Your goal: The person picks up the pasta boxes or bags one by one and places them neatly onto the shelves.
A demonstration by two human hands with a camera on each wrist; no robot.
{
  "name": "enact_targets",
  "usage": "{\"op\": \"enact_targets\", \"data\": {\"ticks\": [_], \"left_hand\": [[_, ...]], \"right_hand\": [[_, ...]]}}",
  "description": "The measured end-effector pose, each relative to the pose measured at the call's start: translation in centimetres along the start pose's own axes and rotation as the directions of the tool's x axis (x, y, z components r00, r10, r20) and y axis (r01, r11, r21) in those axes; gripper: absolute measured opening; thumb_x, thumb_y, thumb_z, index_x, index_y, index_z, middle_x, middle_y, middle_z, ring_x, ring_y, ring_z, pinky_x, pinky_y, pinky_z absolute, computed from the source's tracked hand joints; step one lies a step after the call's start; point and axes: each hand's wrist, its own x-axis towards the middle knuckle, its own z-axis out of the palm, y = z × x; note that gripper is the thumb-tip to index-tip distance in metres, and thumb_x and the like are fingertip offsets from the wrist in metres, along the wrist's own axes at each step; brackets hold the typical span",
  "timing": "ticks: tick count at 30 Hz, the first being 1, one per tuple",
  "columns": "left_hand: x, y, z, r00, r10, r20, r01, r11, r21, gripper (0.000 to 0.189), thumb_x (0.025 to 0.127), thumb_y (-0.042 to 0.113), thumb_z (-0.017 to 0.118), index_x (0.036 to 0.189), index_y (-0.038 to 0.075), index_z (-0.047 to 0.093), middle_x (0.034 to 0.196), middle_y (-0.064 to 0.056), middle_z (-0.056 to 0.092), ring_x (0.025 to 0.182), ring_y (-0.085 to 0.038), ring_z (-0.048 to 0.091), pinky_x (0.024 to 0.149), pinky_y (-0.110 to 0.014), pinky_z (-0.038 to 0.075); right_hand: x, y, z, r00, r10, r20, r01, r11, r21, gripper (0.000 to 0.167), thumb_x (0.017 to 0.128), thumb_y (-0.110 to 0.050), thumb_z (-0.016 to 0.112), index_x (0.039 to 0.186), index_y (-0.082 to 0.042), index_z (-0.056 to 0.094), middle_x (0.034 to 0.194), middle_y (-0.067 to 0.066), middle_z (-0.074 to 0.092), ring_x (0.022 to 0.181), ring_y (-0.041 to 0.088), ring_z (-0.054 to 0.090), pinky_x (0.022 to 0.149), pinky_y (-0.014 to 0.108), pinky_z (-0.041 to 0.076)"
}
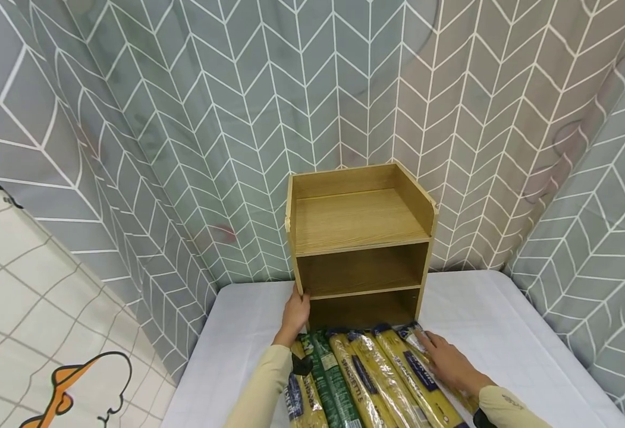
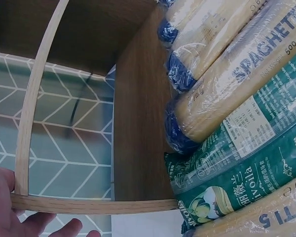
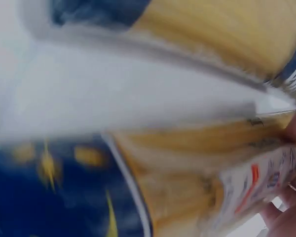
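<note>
Crinkly-wrapped spaghetti packs lie before boxy wooden shelves; left grip pinches a side panel, right grip one pack.

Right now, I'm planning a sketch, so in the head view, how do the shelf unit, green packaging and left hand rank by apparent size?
Largest to smallest:
1. Shelf unit
2. Green packaging, visible part
3. Left hand

Chevron-patterned grey curtains hang behind a white-covered table.

Head camera high, facing forward and down; left wrist close, sharing the light-brown wooden shelf; right wrist tight on long, plastic-wrapped yellow packs!
</note>
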Motion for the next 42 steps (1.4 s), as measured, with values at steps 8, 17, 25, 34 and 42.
{"op": "enact_targets", "data": {"ticks": [8, 17, 25, 34, 42], "left_hand": [[0.4, 0.2, -0.3, 1.000, -0.006, -0.010, 0.006, 1.000, 0.012, 0.056, 0.110, 0.028, 0.037, 0.159, 0.001, 0.031, 0.147, -0.031, 0.055, 0.130, -0.053, 0.056, 0.106, -0.065, 0.044], [-0.8, 0.1, 0.8, 1.000, 0.005, 0.019, -0.005, 1.000, 0.006, 0.056, 0.111, 0.028, 0.038, 0.159, -0.001, 0.031, 0.143, -0.032, 0.057, 0.123, -0.053, 0.061, 0.099, -0.066, 0.048], [-0.6, 0.0, 0.1, 1.000, -0.030, -0.003, 0.030, 1.000, 0.000, 0.058, 0.111, 0.031, 0.037, 0.162, 0.005, 0.028, 0.146, -0.030, 0.056, 0.125, -0.054, 0.059, 0.100, -0.068, 0.047], [-0.4, -0.1, 0.1, 1.000, -0.025, 0.002, 0.025, 1.000, -0.002, 0.058, 0.111, 0.034, 0.036, 0.162, 0.006, 0.029, 0.145, -0.031, 0.057, 0.126, -0.054, 0.059, 0.100, -0.069, 0.047], [-0.4, -0.4, 0.0, 1.000, -0.022, 0.005, 0.022, 1.000, -0.004, 0.058, 0.111, 0.034, 0.036, 0.162, 0.007, 0.029, 0.145, -0.030, 0.057, 0.127, -0.054, 0.058, 0.101, -0.069, 0.046]], "right_hand": [[-1.3, 0.7, 0.3, 0.993, 0.120, -0.016, -0.120, 0.993, -0.018, 0.073, 0.092, -0.026, 0.069, 0.150, 0.007, 0.042, 0.148, 0.028, 0.053, 0.130, 0.044, 0.057, 0.097, 0.059, 0.051], [-6.9, 2.2, 0.4, 0.965, 0.254, -0.069, -0.263, 0.947, -0.186, 0.092, 0.077, -0.065, 0.078, 0.131, 0.007, 0.057, 0.126, 0.020, 0.064, 0.114, 0.040, 0.062, 0.083, 0.056, 0.054], [-6.9, 2.5, 0.4, 0.954, 0.254, -0.158, -0.274, 0.954, -0.124, 0.060, 0.077, -0.049, 0.084, 0.103, 0.000, 0.061, 0.101, 0.011, 0.062, 0.095, 0.028, 0.059, 0.075, 0.046, 0.050], [-6.5, 2.0, -0.2, 0.944, 0.315, -0.104, -0.321, 0.945, -0.056, 0.041, 0.084, -0.027, 0.079, 0.109, -0.002, 0.057, 0.085, 0.003, 0.063, 0.081, 0.019, 0.061, 0.058, 0.035, 0.048], [-6.6, 1.8, -0.1, 0.914, 0.144, -0.379, -0.216, 0.964, -0.154, 0.048, 0.070, -0.019, 0.087, 0.109, -0.006, 0.061, 0.069, -0.007, 0.061, 0.052, 0.008, 0.049, 0.046, 0.029, 0.039]]}}
